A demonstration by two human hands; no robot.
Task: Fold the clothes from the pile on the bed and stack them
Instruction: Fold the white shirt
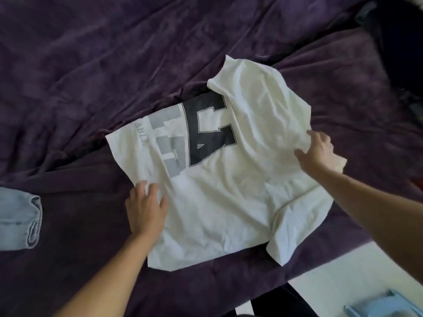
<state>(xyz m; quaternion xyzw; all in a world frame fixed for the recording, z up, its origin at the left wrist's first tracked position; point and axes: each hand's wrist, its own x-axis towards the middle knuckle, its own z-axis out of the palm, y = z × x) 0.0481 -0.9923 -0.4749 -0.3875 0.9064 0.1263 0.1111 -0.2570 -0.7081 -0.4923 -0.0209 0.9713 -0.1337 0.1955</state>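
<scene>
A white T-shirt (224,191) with big black and grey letters lies spread on the purple bedspread (91,76), its right side folded over the print. My left hand (146,207) rests flat on the shirt's left edge, fingers spread. My right hand (318,152) grips the folded fabric at the shirt's right edge, fingers curled into the cloth. One short sleeve sticks out at the lower right.
Folded light-blue jeans (20,220) lie at the left edge of the bed. Dark clothes (393,53) sit at the upper right. White floor (343,282) and a light-blue object (377,305) show beyond the bed's lower right edge.
</scene>
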